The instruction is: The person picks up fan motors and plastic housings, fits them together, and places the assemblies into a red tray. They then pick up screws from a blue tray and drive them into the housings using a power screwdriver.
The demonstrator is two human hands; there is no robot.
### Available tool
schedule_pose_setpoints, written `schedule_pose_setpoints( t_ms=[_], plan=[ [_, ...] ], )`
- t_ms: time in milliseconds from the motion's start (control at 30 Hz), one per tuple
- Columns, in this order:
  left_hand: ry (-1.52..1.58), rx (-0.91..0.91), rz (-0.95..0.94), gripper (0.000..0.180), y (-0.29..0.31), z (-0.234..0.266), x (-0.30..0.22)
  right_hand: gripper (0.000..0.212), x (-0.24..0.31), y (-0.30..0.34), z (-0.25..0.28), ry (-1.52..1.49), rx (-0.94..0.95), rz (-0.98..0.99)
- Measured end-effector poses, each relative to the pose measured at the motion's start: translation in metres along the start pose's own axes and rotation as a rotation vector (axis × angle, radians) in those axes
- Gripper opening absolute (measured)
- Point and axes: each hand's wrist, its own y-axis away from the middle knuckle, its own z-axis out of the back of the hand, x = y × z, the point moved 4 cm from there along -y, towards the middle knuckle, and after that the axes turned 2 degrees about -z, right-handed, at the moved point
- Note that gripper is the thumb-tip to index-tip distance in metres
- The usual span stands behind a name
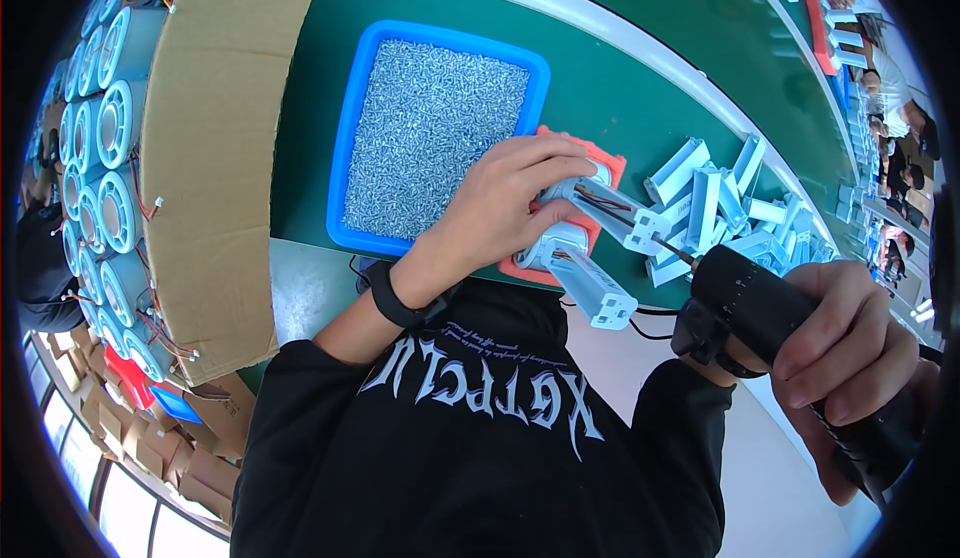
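Note:
My left hand grips a pale blue plastic housing, its fingers over the rounded end and wires showing along its open channel. A second pale blue housing, also with wires inside, lies nearer to me, beside the first. Both rest by their rounded ends on a red-orange holder. Wrapped in my right hand is a black electric screwdriver. Its thin bit points left, with the tip at the square outer end of the upper housing; whether a screw sits there is too small to tell.
A blue tray full of small silvery screws stands left of the holder on the green table. Pale blue channel pieces lie heaped at right. Cardboard and stacked pale blue cylinders line the left. People sit far right.

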Motion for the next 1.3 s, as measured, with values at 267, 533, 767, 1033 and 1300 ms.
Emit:
schedule_pose_setpoints(
  t_ms=[267, 533, 767, 1033, 1300],
  plan=[
    [0.009, -0.041, -0.005, 0.044, 0.003, -0.001, 0.005, 0.012, -0.006, 0.003, -0.006, -0.066, 0.032, 0.059],
    [0.021, -0.025, 0.018, 0.044, 0.002, 0.000, 0.001, 0.056, -0.006, 0.005, -0.006, 0.036, -0.019, 0.014],
    [0.037, 0.012, 0.051, 0.046, 0.002, -0.003, 0.004, 0.058, 0.059, 0.030, 0.012, 0.095, -0.242, 0.235],
    [-0.067, 0.121, -0.272, 0.049, 0.000, 0.018, -0.039, 0.041, 0.073, 0.090, 0.047, 0.203, -0.923, -0.451],
    [-0.191, 0.126, -0.271, 0.055, 0.018, -0.006, -0.033, 0.058, -0.099, 0.182, -0.027, 0.772, -0.511, -0.992]
  ],
)
